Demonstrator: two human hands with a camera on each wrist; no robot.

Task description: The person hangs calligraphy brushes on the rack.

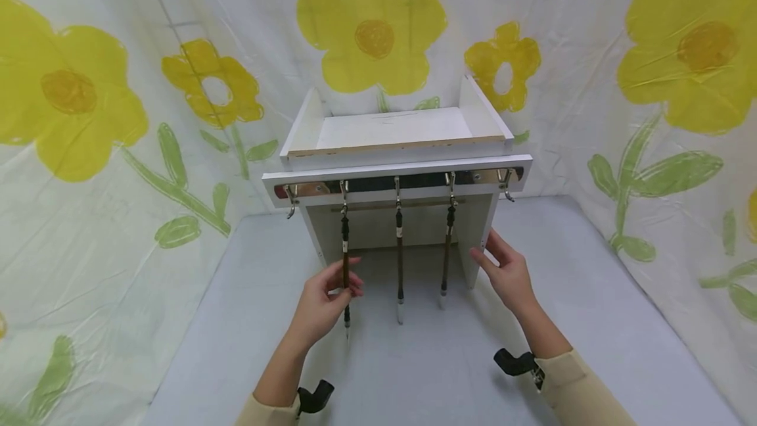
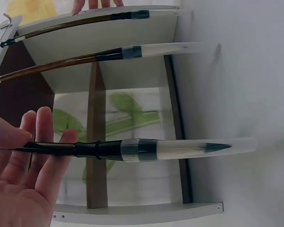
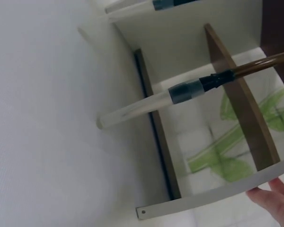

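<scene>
Three calligraphy brushes hang from hooks on a white shelf rack, tips down in clear caps. My left hand (image 1: pixel 322 304) pinches the handle of the left brush (image 1: pixel 345 242) between thumb and fingers. In the left wrist view that brush (image 2: pixel 180 149) shows a dark-tipped bristle head inside its cap. The middle brush (image 1: pixel 400 255) and the right brush (image 1: pixel 448 248) hang untouched. My right hand (image 1: pixel 508 275) rests against the rack's right side panel (image 1: pixel 480 229), thumb at its front edge; some fingertips are hidden behind the panel.
A metal hook strip (image 1: pixel 369 183) runs along the rack's front, with an unused hook (image 1: pixel 290 199) at the left and another hook (image 1: pixel 505 183) at the right. An open tray (image 1: pixel 396 127) forms the top. Behind the pale tabletop (image 1: pixel 236 321) hangs a flower-patterned curtain (image 1: pixel 266 38).
</scene>
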